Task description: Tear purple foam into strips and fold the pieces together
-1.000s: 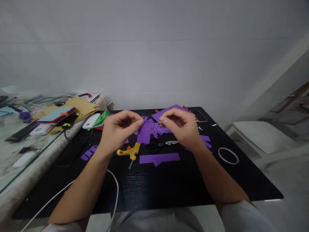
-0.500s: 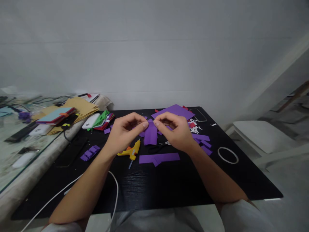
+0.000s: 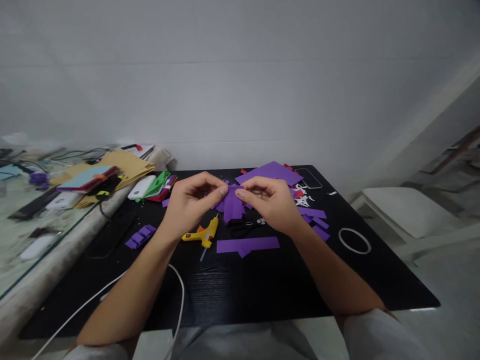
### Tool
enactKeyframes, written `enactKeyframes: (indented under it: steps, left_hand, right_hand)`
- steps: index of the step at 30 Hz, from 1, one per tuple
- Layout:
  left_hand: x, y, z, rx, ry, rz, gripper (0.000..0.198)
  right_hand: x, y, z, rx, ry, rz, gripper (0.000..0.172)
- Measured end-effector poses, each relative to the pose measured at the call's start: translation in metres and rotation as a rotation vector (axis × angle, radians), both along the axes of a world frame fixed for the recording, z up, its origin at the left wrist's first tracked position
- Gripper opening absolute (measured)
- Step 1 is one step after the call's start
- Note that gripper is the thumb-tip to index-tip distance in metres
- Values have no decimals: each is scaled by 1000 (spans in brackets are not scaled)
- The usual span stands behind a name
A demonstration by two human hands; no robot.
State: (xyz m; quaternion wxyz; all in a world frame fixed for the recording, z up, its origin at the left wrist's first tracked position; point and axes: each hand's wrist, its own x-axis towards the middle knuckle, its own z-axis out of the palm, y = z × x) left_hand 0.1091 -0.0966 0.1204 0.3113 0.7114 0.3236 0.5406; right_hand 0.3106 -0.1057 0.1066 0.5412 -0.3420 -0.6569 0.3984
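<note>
Between my two hands hangs a folded purple paper strip (image 3: 233,206), its top edge pinched and its lower end loose over the table. My left hand (image 3: 195,200) grips the strip's upper left corner between thumb and fingers. My right hand (image 3: 270,202) pinches the upper right corner in the same way. Below my left hand lies a yellow glue gun (image 3: 204,234) with a glue stick poking out of its rear. A flat purple strip (image 3: 258,244) with small pieces on it rests in front. Dark-handled pliers or scissors (image 3: 245,228), partly hidden, lie under the held strip.
A purple sheet (image 3: 270,173), paper scraps (image 3: 303,199) and a white ring (image 3: 354,241) are on the black table (image 3: 262,295). Left of me are a folded purple piece (image 3: 140,237), green sheets (image 3: 157,184) and a white cable (image 3: 182,295). A white chair (image 3: 405,207) stands at right.
The lower end of the held strip has tilted and now shows a fold at its bottom. Both hands have shifted slightly, keeping their pinch. Things on the table stay put.
</note>
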Motion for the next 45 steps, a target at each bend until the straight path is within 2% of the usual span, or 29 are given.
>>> enactKeyframes:
  steps: [10, 18, 24, 29, 31, 38, 45]
  left_hand:
    - [-2, -1, 4, -38, 49, -58, 9]
    - [1, -1, -2, 39, 125, -48, 11]
    - [-9, 2, 3, 55, 201, -52, 12]
    - [-31, 14, 8, 64, 173, 123, 11]
    - [-33, 16, 8, 53, 121, 149, 13]
    - [-14, 6, 1, 64, 151, 38, 13]
    - [-15, 7, 0, 63, 227, 9, 15]
  right_hand:
    - [0, -3, 1, 28, -69, 8, 21]
    - [1, -2, -2, 76, -181, -35, 19]
    - [2, -5, 2, 100, -210, -31, 18]
    - [16, 0, 11, 73, -68, -107, 22]
    - [18, 1, 12, 54, -31, -116, 25]
    - [6, 0, 5, -34, -62, -31, 28]
    - [5, 2, 2, -54, -66, -13, 28]
